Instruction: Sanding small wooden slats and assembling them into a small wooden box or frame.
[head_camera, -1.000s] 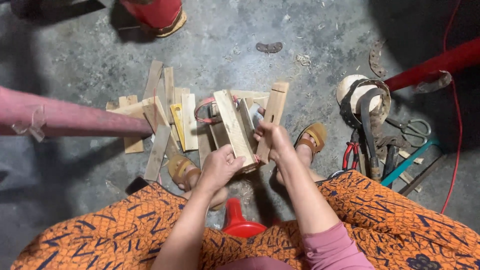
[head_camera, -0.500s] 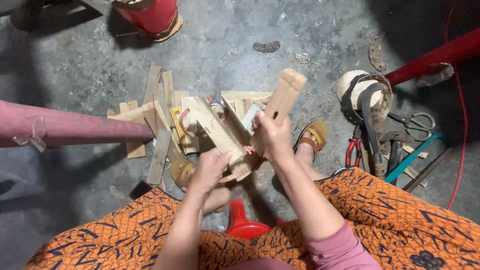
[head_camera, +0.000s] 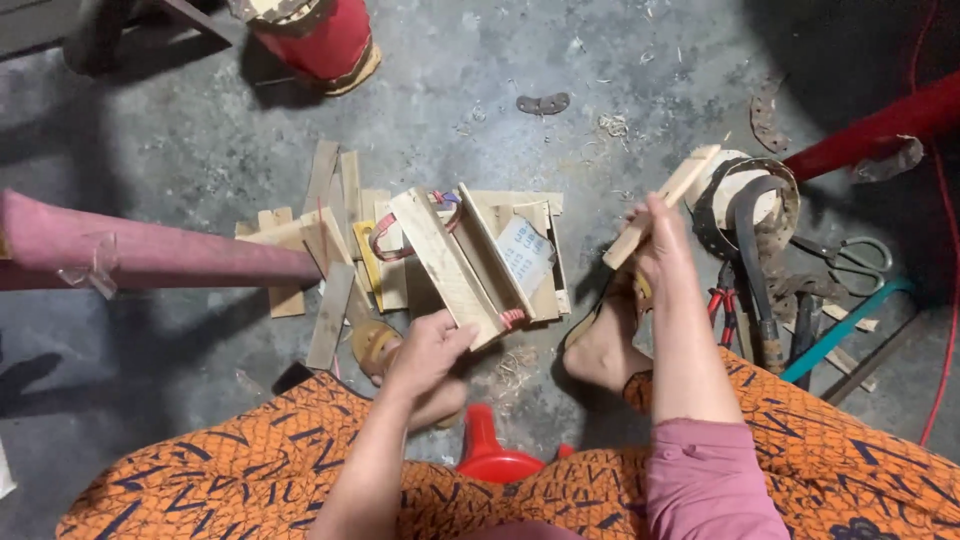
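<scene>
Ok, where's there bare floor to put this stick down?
Bare concrete lies above the wood pile, between the red can and the small metal hinge. Another patch is lower left, under the pink pole. It is crowded right of the stick, around the tools and scissors.

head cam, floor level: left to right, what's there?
Pink pole → loose wood slats → left hand holding a wood piece → right hand holding a stick → pliers → scissors
</scene>
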